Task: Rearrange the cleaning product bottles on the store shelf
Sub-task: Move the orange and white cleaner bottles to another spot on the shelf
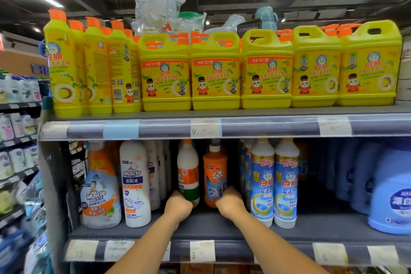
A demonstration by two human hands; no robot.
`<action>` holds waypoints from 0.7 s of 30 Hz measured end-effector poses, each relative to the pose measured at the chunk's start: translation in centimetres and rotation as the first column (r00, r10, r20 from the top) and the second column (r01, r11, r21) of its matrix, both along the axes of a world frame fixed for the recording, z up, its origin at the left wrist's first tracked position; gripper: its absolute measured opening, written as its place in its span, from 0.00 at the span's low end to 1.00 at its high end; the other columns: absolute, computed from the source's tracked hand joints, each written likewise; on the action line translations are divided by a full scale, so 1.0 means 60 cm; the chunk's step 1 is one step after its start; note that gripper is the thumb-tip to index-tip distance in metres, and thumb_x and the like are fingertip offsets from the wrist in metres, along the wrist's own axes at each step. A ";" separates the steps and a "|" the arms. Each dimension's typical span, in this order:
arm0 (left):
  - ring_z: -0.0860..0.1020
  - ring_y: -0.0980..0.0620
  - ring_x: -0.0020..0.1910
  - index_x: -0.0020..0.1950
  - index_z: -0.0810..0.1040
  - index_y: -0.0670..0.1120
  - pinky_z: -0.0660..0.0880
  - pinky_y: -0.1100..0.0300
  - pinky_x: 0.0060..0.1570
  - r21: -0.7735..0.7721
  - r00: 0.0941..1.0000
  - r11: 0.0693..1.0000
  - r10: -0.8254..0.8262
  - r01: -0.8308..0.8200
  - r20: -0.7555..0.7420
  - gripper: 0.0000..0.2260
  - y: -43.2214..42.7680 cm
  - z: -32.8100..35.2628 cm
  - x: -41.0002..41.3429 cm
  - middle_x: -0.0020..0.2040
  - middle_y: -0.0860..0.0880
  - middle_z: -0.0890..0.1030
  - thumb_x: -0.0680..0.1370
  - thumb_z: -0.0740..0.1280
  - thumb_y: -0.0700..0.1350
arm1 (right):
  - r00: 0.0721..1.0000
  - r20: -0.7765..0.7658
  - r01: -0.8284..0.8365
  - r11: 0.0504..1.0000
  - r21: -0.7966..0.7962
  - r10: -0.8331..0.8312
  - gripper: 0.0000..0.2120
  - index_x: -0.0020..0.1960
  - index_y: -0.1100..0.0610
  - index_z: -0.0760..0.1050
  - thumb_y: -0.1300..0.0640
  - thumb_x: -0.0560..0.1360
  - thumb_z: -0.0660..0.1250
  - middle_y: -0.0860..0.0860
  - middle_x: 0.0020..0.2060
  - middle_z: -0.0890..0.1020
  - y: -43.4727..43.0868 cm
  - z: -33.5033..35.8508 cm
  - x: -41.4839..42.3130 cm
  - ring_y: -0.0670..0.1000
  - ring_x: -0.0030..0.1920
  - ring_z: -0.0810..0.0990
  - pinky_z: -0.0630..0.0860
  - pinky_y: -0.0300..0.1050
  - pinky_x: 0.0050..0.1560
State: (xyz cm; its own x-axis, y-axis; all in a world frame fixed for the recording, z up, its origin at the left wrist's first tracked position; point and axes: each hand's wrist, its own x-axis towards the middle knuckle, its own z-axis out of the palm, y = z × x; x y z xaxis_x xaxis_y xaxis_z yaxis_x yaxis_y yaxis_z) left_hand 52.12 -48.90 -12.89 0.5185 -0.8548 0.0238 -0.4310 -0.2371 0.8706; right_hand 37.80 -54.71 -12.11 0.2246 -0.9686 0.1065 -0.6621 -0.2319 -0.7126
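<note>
On the lower shelf (200, 227), my left hand (178, 206) grips the base of a white bottle with an orange and green label (188, 171). My right hand (230, 203) holds the bottom of an orange Mr Muscle bottle (215, 171) just to its right. Both bottles stand upright, set back from the shelf's front edge. To the left stand a white Mr Muscle toilet cleaner bottle (134, 182) and a spray bottle (100, 193). Two white bottles with blue labels (274, 182) stand to the right.
The upper shelf (266, 125) holds a row of yellow detergent jugs (215, 71) and tall yellow bottles (64, 62). Blue laundry jugs (391, 193) fill the lower shelf's right end. Another aisle of products (17, 131) runs on the left.
</note>
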 end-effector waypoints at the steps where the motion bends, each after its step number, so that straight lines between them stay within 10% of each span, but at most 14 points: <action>1: 0.80 0.45 0.54 0.60 0.79 0.43 0.77 0.54 0.56 0.014 1.000 1.000 -0.002 0.002 -0.010 0.21 0.006 0.001 -0.002 0.56 0.43 0.82 0.69 0.75 0.47 | 1.000 0.006 -0.002 1.000 -0.007 0.002 0.22 0.64 0.61 0.71 0.51 0.75 0.68 0.58 0.62 0.78 0.004 0.000 -0.007 0.56 0.61 0.78 0.73 0.40 0.54; 12: 0.79 0.59 0.44 0.50 0.79 0.51 0.73 0.66 0.41 -0.099 0.982 0.992 -0.057 0.076 0.178 0.08 0.114 0.049 -0.167 0.46 0.53 0.82 0.72 0.74 0.46 | 0.966 0.107 -0.230 0.972 -0.058 0.235 0.20 0.63 0.52 0.72 0.50 0.73 0.71 0.48 0.54 0.78 0.098 0.040 -0.187 0.46 0.52 0.76 0.72 0.38 0.51; 21: 0.79 0.57 0.44 0.54 0.79 0.50 0.74 0.65 0.46 -0.044 0.915 0.959 -0.254 0.281 0.315 0.12 0.096 0.054 -0.434 0.47 0.55 0.80 0.72 0.72 0.48 | 0.989 0.040 -0.133 0.983 -0.130 0.139 0.15 0.56 0.50 0.75 0.51 0.71 0.71 0.43 0.45 0.77 0.087 0.053 -0.475 0.44 0.42 0.76 0.71 0.36 0.39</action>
